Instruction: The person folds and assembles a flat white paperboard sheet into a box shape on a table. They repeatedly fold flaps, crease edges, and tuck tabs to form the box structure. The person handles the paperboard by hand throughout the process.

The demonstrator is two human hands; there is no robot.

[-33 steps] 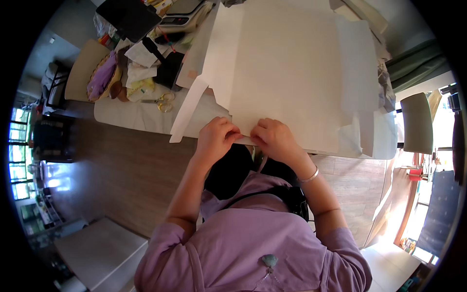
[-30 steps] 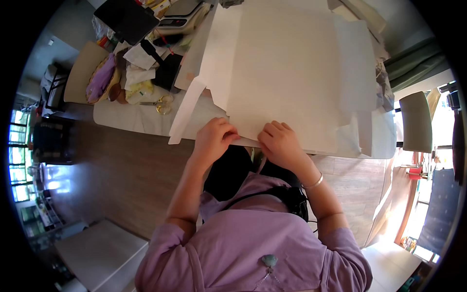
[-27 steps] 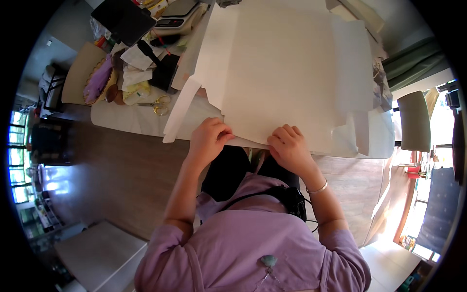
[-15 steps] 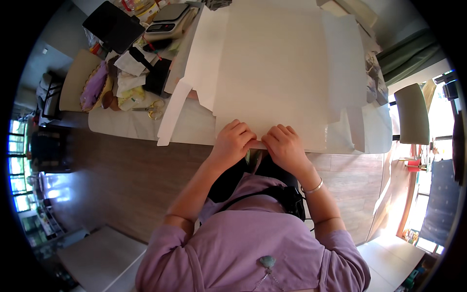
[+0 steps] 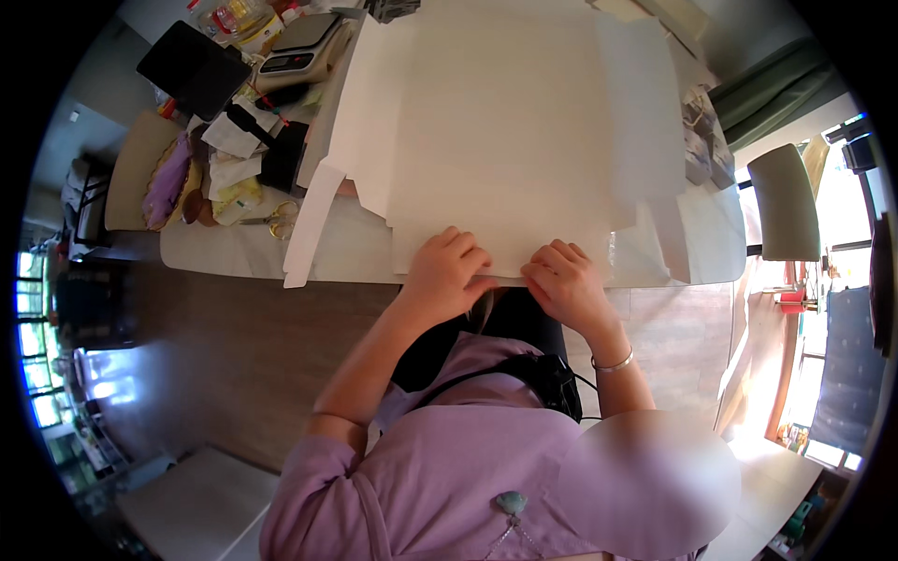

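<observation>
A large unfolded sheet of white cardboard (image 5: 505, 131), with cut flaps along its sides, lies flat on the marbled table (image 5: 346, 248). At its near edge, over the table's front rim, my left hand (image 5: 447, 269) pinches the cardboard, fingers curled on top and thumb toward the edge. A short way to the right, my right hand (image 5: 566, 280) grips the same near edge with bent fingers. The fingertips of both hands are partly hidden. A narrow flap (image 5: 311, 224) sticks out at the sheet's left, reaching the table's front edge.
Left of the cardboard lie scissors (image 5: 282, 221), papers (image 5: 234, 140), a basket with purple cloth (image 5: 168, 182) and a black tablet on a stand (image 5: 195, 70). Behind them is a kitchen scale (image 5: 299, 51). Wrapped items (image 5: 706, 140) lie at the right edge. A chair (image 5: 784, 201) stands to the right.
My hands have moved apart along the near edge, the right one going right. The whole view has shifted slightly, so the table and cardboard appear further left.
</observation>
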